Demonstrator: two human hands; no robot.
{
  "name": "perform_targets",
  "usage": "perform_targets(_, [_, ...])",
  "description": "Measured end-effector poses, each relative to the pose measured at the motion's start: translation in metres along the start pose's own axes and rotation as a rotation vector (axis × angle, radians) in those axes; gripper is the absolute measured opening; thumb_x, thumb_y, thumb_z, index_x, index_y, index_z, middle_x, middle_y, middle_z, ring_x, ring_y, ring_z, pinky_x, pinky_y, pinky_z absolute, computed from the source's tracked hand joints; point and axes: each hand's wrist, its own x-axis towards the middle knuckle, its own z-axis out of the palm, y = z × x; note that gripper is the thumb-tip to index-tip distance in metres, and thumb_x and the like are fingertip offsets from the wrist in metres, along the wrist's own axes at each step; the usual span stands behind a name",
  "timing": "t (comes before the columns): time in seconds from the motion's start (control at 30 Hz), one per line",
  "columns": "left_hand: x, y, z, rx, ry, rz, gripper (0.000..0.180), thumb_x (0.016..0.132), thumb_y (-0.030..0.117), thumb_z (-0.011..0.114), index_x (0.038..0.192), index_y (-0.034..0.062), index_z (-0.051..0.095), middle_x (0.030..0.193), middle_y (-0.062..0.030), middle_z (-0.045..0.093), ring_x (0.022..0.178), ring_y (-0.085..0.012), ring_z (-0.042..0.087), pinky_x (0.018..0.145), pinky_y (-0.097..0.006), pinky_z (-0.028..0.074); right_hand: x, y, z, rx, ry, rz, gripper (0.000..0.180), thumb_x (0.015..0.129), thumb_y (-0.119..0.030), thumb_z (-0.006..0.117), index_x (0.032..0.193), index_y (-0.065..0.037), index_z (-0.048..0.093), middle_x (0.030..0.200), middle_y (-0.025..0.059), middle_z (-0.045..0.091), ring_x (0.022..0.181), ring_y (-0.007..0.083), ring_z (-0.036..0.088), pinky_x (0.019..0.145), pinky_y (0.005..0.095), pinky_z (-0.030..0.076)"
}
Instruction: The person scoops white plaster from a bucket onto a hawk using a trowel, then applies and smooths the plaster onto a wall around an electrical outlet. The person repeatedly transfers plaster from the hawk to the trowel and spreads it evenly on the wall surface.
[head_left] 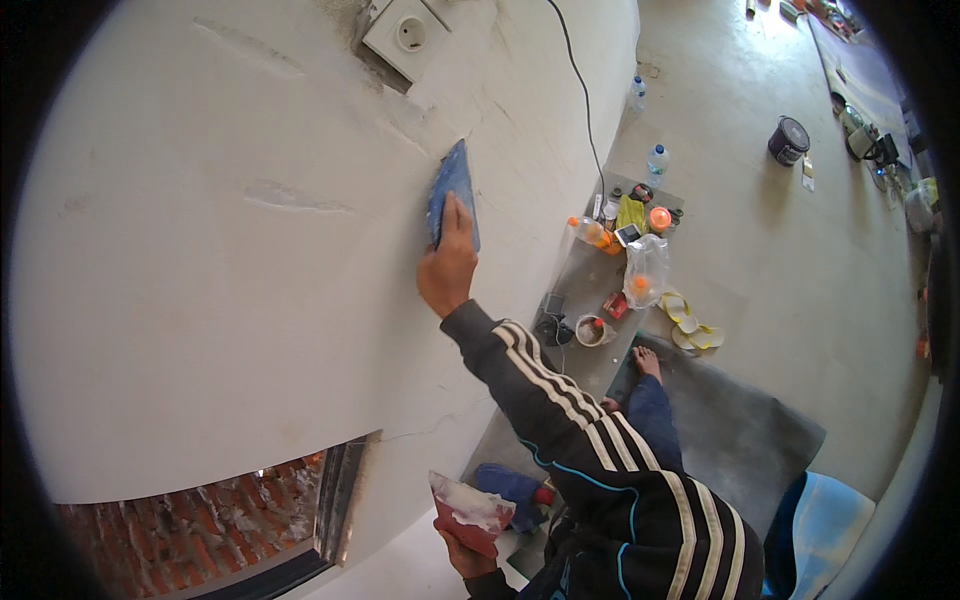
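My right hand [449, 265], at the end of a striped dark sleeve reaching up, grips a blue putty spreader [456, 185]. The spreader's blade lies against the white wall [240, 330], below a socket. Lower down, my left hand [467, 556] is closed round a red putty spreader [474, 513] with white putty smeared over its wide end. Pale rough patches, including a streak of filler [290, 196], mark the wall left of the blue spreader.
A power socket [411, 34] sits in the wall, with a black cable [580, 75] to its right. An opening shows brickwork [215, 525]. Bottles, a plastic bag [648, 268], a white tub [591, 330] and yellow-strapped flip-flops [690, 325] lie right. Farther off stands a dark bucket [789, 141].
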Motion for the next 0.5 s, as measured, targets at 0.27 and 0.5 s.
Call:
perform_targets(0.27, [0.018,0.0,0.002,-0.012,0.049,-0.013,0.061,0.099,0.049,0.034,0.146,0.0115,0.027,0.145,-0.0106,0.036,0.13,-0.0328,0.039,0.107,-0.052,0.033,-0.051,-0.003,-0.06,0.135,-0.236,-0.221,0.073,0.064,0.019,0.042,0.135,-0.002,0.044,0.132,0.0235,0.047,0.117,0.0416,0.051,0.096,0.0449,0.045])
perform_targets(0.5, [0.015,0.008,-0.002,0.105,0.05,0.055,0.057,0.099,0.049,0.031,0.148,0.0183,0.025,0.148,-0.0079,0.032,0.129,-0.0369,0.039,0.097,-0.062,0.039,0.036,0.063,-0.068,0.141,-0.013,0.146,0.06,0.07,0.015,0.041,0.127,0.002,0.051,0.114,0.0269,0.06,0.107,0.0398,0.059,0.095,0.0412,0.044])
